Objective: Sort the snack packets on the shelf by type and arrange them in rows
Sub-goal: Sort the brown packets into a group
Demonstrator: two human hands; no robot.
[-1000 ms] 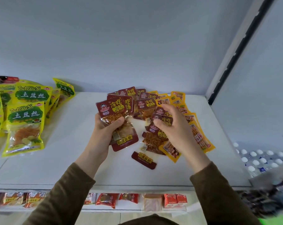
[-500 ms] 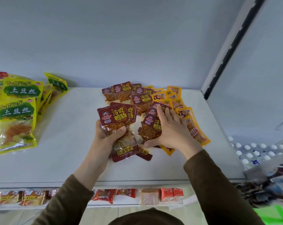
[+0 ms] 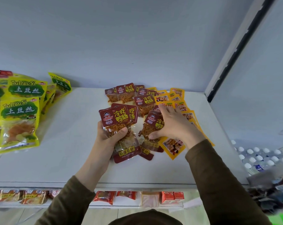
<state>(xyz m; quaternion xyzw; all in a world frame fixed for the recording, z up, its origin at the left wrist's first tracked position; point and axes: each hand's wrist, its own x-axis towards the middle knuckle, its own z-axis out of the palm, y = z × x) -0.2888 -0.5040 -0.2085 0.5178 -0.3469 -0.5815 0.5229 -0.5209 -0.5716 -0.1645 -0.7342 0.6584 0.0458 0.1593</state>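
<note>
My left hand (image 3: 110, 137) grips a small stack of dark red snack packets (image 3: 117, 116), held upright over the white shelf (image 3: 56, 156). My right hand (image 3: 171, 125) lies spread on another dark red packet (image 3: 151, 124) in the pile, thumb under its lower edge and fingers reaching across its top. More dark red packets (image 3: 129, 93) lie behind. Orange-yellow packets (image 3: 178, 98) fan out to the right, partly under my right hand. Yellow-green packets (image 3: 18, 120) lean at the shelf's left end.
A grey back wall and a right side panel with a black strip (image 3: 238, 51) bound the shelf. A lower shelf (image 3: 137, 197) holds other snacks. Bottle caps (image 3: 259, 156) show at lower right.
My right hand has gone from holding a packet up to lying flat on the pile. The left hand's stack has hardly moved. The camera has tilted a little.
</note>
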